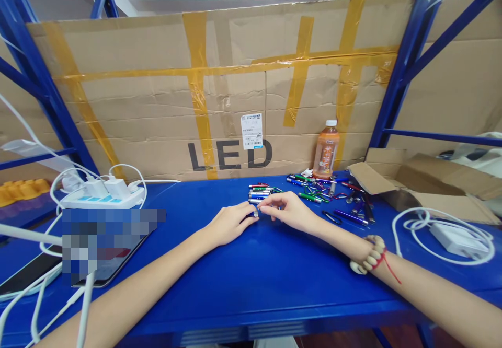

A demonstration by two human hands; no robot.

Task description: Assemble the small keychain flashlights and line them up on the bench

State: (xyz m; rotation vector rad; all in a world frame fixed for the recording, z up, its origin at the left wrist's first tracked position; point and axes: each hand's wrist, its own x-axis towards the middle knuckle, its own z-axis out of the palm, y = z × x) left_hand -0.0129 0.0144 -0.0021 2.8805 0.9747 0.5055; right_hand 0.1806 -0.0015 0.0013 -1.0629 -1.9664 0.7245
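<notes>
My left hand [231, 224] rests low over the blue tabletop, thumb and forefinger closed on a small round silvery piece [255, 213]. Facing it from the right, my right hand [291, 211] has its thumb and forefinger brought together close to that piece. Whatever its fingertips grip is too small to tell. Just behind the hands lies a row of slim metallic tubes [259, 194] in red, green, blue and silver. A loose heap of similar coloured tubes [309, 197], some with small carabiner clips, spreads to the right.
An orange drink bottle [326, 150] stands behind the heap. An open cardboard box [431, 183] and a white charger with cable [458, 239] are at right. At left are a power strip [104, 197], a tablet [117, 254] and tangled cables. Taped cardboard [157, 102] backs the table.
</notes>
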